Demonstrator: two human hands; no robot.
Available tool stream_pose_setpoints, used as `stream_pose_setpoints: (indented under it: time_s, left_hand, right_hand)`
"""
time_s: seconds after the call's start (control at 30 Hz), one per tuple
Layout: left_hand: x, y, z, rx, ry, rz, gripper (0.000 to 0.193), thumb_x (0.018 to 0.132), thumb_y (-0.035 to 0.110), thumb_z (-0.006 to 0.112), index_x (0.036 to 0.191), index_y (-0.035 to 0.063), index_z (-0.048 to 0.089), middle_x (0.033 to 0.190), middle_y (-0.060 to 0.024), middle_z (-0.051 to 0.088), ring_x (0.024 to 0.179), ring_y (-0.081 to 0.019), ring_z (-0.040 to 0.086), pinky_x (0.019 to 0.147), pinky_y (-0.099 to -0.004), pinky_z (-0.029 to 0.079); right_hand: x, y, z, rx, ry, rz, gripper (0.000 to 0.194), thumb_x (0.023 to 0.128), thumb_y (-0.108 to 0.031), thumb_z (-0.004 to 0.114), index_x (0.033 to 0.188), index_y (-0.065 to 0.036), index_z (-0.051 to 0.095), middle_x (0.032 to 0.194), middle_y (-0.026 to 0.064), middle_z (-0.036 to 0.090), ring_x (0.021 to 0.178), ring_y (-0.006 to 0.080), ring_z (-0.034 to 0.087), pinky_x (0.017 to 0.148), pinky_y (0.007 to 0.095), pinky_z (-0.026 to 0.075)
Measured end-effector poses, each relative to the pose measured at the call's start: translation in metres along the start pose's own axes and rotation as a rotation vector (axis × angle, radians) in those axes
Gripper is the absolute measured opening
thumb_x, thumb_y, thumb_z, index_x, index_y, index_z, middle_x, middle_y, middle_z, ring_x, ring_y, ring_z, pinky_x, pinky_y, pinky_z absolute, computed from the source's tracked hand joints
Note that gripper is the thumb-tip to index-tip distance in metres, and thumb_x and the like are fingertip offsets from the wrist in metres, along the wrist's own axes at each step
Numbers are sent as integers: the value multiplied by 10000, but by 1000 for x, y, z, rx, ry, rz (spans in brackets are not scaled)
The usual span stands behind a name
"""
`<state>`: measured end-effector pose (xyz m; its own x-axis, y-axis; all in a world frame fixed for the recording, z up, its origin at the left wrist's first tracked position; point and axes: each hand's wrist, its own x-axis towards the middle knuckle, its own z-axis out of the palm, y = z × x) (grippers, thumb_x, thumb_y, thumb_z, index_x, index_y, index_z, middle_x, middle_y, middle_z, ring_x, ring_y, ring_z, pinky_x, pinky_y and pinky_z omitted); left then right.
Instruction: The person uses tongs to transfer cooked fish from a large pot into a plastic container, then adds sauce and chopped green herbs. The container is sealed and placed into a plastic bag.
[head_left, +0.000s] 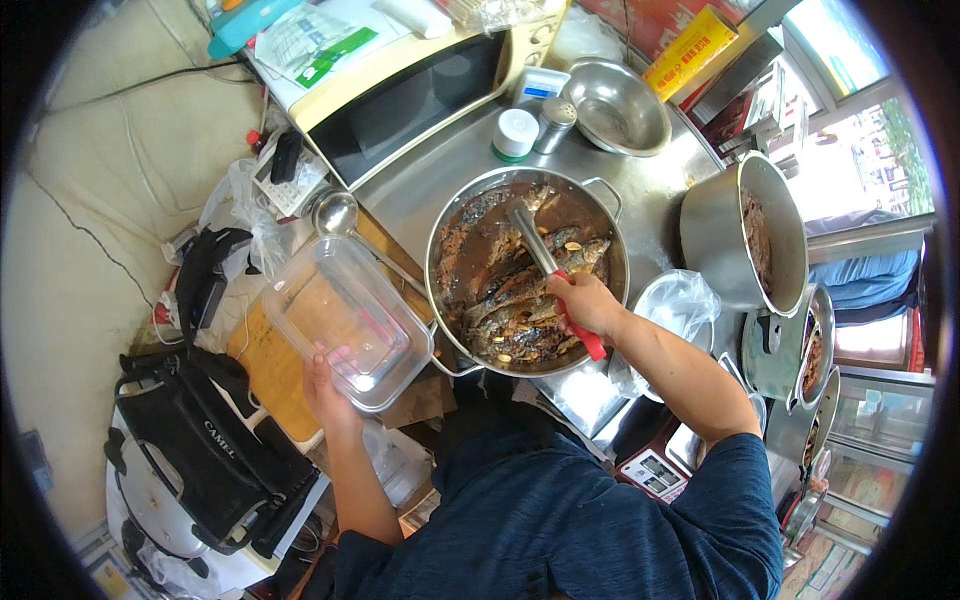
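My left hand (330, 390) grips the near edge of a clear plastic food container (352, 322), tilted beside the pot with no food visible in it. My right hand (589, 304) is closed around the red handle of a metal serving utensil (536, 244). The utensil reaches over a large two-handled stainless steel pot (432, 277); its working end is hard to make out. Whole braised fish (517, 300) with garlic cloves lie in dark brown sauce inside the pot. Left of the pot, a metal ladle (335, 213) rests with its long handle against the rim.
A microwave oven (412, 97), a white-lidded jar (515, 133), a metal shaker (556, 124) and a steel bowl (619, 109) stand behind the pot. Rightward are a plastic-lined container (675, 300), a deep pot (712, 225) and a digital scale (651, 471). A black bag (217, 450) sits left.
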<state>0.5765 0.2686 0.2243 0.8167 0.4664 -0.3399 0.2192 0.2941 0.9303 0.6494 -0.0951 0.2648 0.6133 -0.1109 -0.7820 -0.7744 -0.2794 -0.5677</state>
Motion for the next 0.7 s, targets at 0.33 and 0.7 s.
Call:
stream_pose_setpoints:
  time_s: [0.33, 0.7]
  left_hand:
    - [-2, -1, -11, 22, 17, -10, 481, 970, 386, 493, 1261, 4, 481, 983, -139, 631, 804, -176, 584, 735, -311, 487]
    - [4, -2, -8, -5, 54, -7, 446, 965, 355, 516, 1224, -8, 515, 968, -129, 633, 781, -162, 589, 717, -291, 487]
  right_hand:
    - [4, 22, 8, -347, 230, -224, 487, 907, -394, 533, 1112, 48, 528, 910, 278, 639, 938, 415, 618, 821, 437, 480]
    - [-23, 43, 22, -583, 420, -482, 389, 923, -302, 551, 1153, -3, 456, 868, 255, 637, 828, 428, 620, 761, 493, 482]
